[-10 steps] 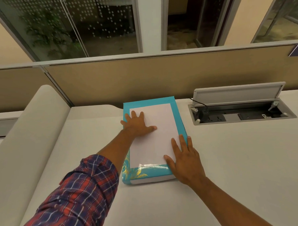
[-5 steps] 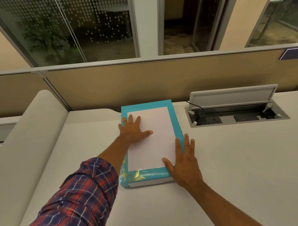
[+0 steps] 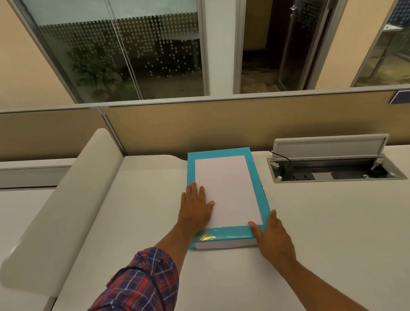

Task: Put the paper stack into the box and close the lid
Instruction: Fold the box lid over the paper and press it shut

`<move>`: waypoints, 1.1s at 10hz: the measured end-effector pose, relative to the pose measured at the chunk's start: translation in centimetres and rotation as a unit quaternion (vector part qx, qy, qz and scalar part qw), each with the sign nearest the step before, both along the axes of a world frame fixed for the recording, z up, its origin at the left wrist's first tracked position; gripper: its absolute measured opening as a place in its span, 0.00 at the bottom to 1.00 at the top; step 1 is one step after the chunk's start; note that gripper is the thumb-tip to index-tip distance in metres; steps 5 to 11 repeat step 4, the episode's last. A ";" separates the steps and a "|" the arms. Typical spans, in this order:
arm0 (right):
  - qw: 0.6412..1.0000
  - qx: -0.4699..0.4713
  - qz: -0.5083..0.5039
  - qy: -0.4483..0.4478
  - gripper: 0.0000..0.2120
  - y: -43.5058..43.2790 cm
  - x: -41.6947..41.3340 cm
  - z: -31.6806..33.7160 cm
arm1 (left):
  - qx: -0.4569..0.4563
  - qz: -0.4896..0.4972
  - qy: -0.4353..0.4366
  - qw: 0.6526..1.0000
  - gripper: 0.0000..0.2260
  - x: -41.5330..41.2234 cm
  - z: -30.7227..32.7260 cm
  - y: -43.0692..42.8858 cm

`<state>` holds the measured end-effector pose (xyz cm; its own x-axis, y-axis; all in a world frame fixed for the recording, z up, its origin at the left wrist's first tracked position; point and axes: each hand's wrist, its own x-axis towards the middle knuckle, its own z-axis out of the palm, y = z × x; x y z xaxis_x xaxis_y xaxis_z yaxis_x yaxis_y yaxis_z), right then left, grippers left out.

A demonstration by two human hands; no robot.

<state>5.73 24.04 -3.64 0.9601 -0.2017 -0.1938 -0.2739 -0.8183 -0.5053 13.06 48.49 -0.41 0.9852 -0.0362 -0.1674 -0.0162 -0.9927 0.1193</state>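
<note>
A flat teal box (image 3: 261, 193) lies on the white desk, its lid down, with a white rectangle (image 3: 226, 189) covering most of the top. A white layer (image 3: 225, 244) shows under the teal rim at the near end; I cannot tell whether it is paper or the box base. My left hand (image 3: 196, 208) lies flat on the lid's left edge, fingers apart and pointing away. My right hand (image 3: 273, 238) rests against the near right corner, thumb on top of the lid and fingers along the right side. Neither hand holds anything.
An open cable hatch (image 3: 334, 171) with sockets and a raised flap is sunk into the desk right of the box. A tan partition (image 3: 221, 124) runs along the back. A rounded white divider (image 3: 59, 207) stands at the left.
My left hand has slid back along the lid's left edge toward me. My right hand has shifted to the near right corner, thumb now on the lid.
</note>
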 end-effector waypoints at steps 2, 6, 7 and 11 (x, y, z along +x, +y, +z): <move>0.998 0.050 0.012 0.023 0.34 -1.2 -1.6 1.2 | 0.008 0.022 -0.008 1.000 0.32 -5.1 -0.3 -0.9; 0.993 0.009 0.113 0.043 0.31 -3.7 -3.3 3.3 | 0.025 0.013 0.016 0.999 0.35 -8.3 1.4 -2.7; 0.993 0.009 0.113 0.043 0.31 -3.7 -3.3 3.3 | 0.025 0.013 0.016 0.999 0.35 -8.3 1.4 -2.7; 0.993 0.009 0.113 0.043 0.31 -3.7 -3.3 3.3 | 0.025 0.013 0.016 0.999 0.35 -8.3 1.4 -2.7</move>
